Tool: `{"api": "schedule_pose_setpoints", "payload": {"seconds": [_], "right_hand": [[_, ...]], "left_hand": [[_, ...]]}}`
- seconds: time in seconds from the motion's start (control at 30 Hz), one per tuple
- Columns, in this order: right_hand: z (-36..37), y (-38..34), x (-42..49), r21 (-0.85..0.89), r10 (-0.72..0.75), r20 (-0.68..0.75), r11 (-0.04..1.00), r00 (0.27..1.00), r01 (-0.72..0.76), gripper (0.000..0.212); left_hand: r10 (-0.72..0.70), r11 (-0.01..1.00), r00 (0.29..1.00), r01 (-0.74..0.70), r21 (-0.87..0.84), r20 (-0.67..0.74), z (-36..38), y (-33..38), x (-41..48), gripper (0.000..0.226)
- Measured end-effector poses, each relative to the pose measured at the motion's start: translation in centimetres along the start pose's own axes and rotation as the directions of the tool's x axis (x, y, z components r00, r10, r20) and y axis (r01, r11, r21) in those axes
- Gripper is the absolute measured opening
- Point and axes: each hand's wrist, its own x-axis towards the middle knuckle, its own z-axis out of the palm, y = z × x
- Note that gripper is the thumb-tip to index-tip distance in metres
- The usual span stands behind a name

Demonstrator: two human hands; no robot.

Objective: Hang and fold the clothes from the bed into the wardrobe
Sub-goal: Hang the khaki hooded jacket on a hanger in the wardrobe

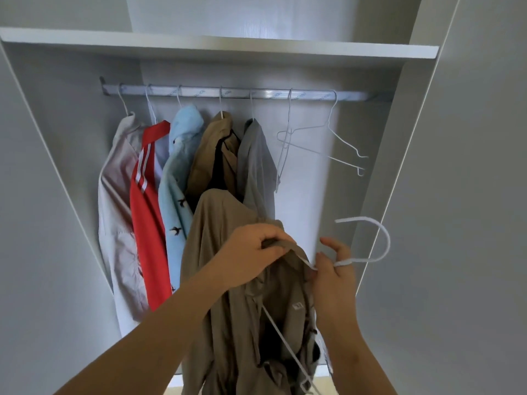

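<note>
Holding khaki shirt (pixel 219 240) up in front of open wardrobe (pixel 228 48), just below rail (pixel 242 93), roughly mid-width. Left hand (pixel 251 252) pinching fabric at collar, fingers curled round it. Right hand (pixel 335 276) gripping white hanger (pixel 356 262) at neck, hook poking out right, wire running down inside shirt. On rail: beige, red striped, light blue bird-print, tan, grey tops from left end to middle; two empty hangers (pixel 332 109) toward right end.

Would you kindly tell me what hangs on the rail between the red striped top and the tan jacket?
A light blue shirt with small bird prints hangs between them on the rail, as the head view shows.
</note>
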Motion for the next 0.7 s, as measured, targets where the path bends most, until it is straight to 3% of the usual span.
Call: {"api": "schedule_pose_setpoints", "payload": {"seconds": [0.03, 0.1, 0.13, 0.2, 0.27, 0.33, 0.43, 0.53, 0.6, 0.7], "right_hand": [[0.0, -0.2, 0.1, 0.018, -0.002, 0.005, 1.000, 1.000, 0.002, 0.030], [-0.1, -0.4, 0.1, 0.058, -0.014, 0.030, 0.998, 0.999, 0.012, 0.028], [-0.2, -0.5, 0.1, 0.060, -0.033, 0.048, 0.998, 0.998, 0.030, 0.028], [-0.4, -1.0, 0.1, 0.045, -0.078, 0.068, 0.996, 0.995, 0.075, 0.030], [-0.6, -1.5, 0.5, 0.024, -0.109, 0.031, 0.994, 0.994, 0.108, 0.026], [-0.8, -2.1, 1.2, -0.031, -0.149, -0.027, 0.989, 0.989, 0.148, 0.015], [-0.9, -2.5, 1.6, -0.131, -0.276, -0.063, 0.955, 0.959, 0.266, 0.025], [-1.2, -1.9, 1.5, -0.234, -0.403, -0.223, 0.906, 0.888, 0.353, 0.029], [-1.6, -0.8, 1.4, -0.258, -0.370, -0.292, 0.918, 0.882, 0.300, 0.024], [-1.5, 1.1, 1.5, -0.266, -0.235, -0.186, 0.947, 0.954, 0.181, 0.024]], "left_hand": [[0.095, 0.971, 0.994, -0.082, 0.224, -0.050, 0.0, -0.4, -0.2, 0.018], [0.298, 0.738, 0.947, -0.147, 0.659, -0.122, 0.2, -1.1, -0.3, 0.022], [0.355, 0.623, 0.926, -0.133, 0.771, -0.128, 0.3, -1.2, -0.1, 0.028], [0.419, 0.547, 0.905, -0.190, 0.815, -0.070, 0.0, -1.0, 0.4, 0.035], [0.431, 0.573, 0.902, -0.288, 0.767, 0.017, -0.3, -1.1, 0.8, 0.040], [0.383, 0.629, 0.923, -0.288, 0.722, 0.034, -0.3, -1.1, 1.1, 0.046], [0.252, 0.767, 0.966, -0.170, 0.619, -0.047, 0.1, -0.8, 0.7, 0.041], [0.195, 0.840, 0.963, -0.064, 0.539, -0.188, -0.1, -1.2, 1.1, 0.026], [0.186, 0.877, 0.934, -0.017, 0.481, -0.306, -0.8, -1.0, 1.6, 0.024], [0.188, 0.904, 0.896, 0.003, 0.428, -0.402, -2.4, -0.3, 1.9, 0.023]]}}
